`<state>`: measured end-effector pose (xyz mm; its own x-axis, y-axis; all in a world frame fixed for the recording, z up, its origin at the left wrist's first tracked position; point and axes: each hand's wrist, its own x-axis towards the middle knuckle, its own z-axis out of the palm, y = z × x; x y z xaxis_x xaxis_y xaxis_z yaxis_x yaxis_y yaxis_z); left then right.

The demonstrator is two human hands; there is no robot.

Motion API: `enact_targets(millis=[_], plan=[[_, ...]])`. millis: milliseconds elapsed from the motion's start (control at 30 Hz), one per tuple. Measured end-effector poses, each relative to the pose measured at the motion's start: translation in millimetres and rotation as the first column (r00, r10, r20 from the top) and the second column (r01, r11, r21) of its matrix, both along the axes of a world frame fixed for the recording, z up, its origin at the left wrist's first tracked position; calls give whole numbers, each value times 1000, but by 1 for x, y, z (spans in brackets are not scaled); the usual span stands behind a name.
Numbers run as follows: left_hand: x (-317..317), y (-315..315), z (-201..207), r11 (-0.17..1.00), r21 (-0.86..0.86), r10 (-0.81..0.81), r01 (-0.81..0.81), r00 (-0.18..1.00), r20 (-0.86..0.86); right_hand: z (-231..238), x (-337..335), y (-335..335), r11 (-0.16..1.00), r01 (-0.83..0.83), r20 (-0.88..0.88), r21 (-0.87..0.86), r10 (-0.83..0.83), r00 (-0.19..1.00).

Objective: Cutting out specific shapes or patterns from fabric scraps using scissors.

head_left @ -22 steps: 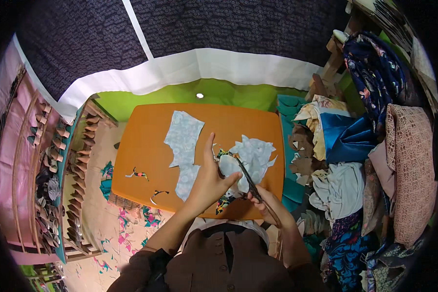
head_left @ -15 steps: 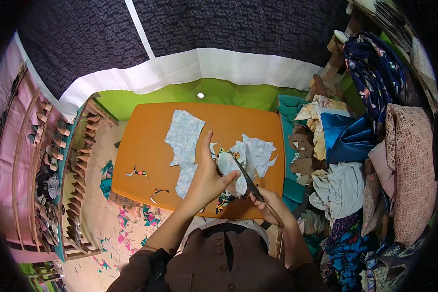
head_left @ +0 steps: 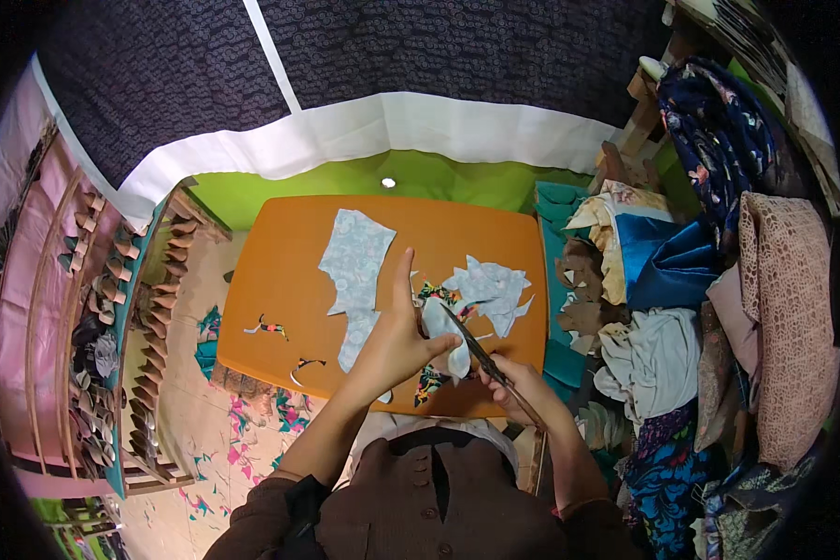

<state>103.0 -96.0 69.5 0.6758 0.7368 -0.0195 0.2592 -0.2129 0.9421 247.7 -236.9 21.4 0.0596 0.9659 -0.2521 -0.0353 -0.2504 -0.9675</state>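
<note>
My left hand point(head_left: 394, 343) is closed around a small pale cut piece point(head_left: 435, 320), its index finger stretched along the edge and its thumb reaching right. Long dark scissors point(head_left: 481, 351) are held in my right hand point(head_left: 521, 390), the blades slanting up and left against the piece's right edge. Close behind and below the piece, bright floral scraps on black point(head_left: 429, 385) show on the orange table point(head_left: 280, 233). A pale blue-white patterned cloth point(head_left: 357, 252) lies left of my left hand. Another such cloth with a jagged edge point(head_left: 495, 289) lies beyond the scissors.
Small offcuts point(head_left: 273, 329) lie on the table's left side. Wooden shoe lasts point(head_left: 154, 327) line a rack at the left. Heaped fabrics, including a blue satin one point(head_left: 667, 266), crowd the right. Coloured scraps point(head_left: 243, 439) litter the floor.
The scissors' tips have drawn back slightly and lower along the pale piece. More of the floral scrap and the jagged cloth now shows beyond them. My left hand has barely moved.
</note>
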Motion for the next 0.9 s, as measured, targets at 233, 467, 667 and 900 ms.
enact_targets(millis=[233,467,667,900], plan=[[0,0,19,993,-51,-116,111,988,-101,3,3,3,1000,-11,-12,-15,11,1000],[2,5,-18,968,-246,-6,43,989,148,-4,11,-3,986,-33,-113,-166,14,994],[15,-2,-26,975,-213,125,-67,953,275,-13,-3,2,997,48,26,-52,-46,999],[19,-13,-22,975,-193,168,-113,938,302,-21,-24,1,981,165,-106,100,-154,982]])
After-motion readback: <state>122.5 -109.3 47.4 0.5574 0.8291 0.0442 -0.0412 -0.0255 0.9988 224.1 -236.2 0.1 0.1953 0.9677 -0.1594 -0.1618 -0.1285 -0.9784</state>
